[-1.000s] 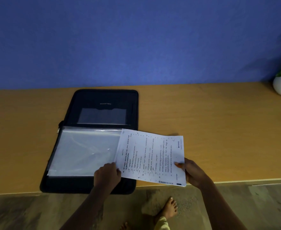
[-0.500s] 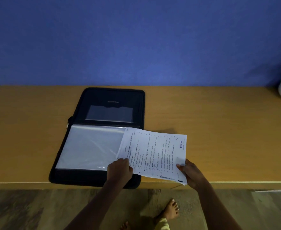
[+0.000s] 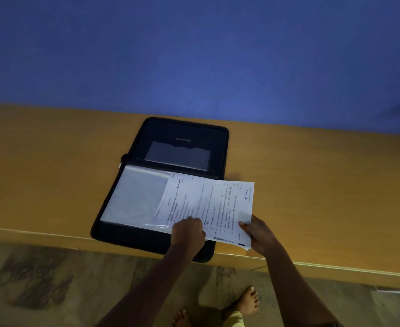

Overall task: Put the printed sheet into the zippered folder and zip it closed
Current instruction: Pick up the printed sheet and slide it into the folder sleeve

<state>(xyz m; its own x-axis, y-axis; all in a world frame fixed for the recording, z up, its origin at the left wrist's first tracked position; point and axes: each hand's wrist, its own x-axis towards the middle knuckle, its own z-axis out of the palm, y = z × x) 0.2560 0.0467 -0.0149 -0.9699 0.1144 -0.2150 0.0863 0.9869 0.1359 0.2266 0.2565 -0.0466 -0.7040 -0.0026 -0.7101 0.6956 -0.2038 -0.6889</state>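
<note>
A black zippered folder (image 3: 182, 138) lies open on the wooden table, its near half overhanging the front edge a little. A clear plastic sleeve (image 3: 135, 197) covers that near half. The printed sheet (image 3: 213, 204) lies across the sleeve's right side, its left edge at or just inside the sleeve's opening, its right part sticking out past the folder. My left hand (image 3: 188, 232) rests on the sleeve's near right corner and the sheet's near edge. My right hand (image 3: 256, 233) pinches the sheet's near right corner.
The wooden table (image 3: 312, 185) runs along a blue wall (image 3: 194, 55). Its front edge crosses the view just below the folder. A bare foot (image 3: 243, 300) stands on the patterned floor under my arms.
The sheet has slid left, further over the sleeve, with both hands following it. The view has swung, so the folder now sits more to the right and the plant pot is out of view.
</note>
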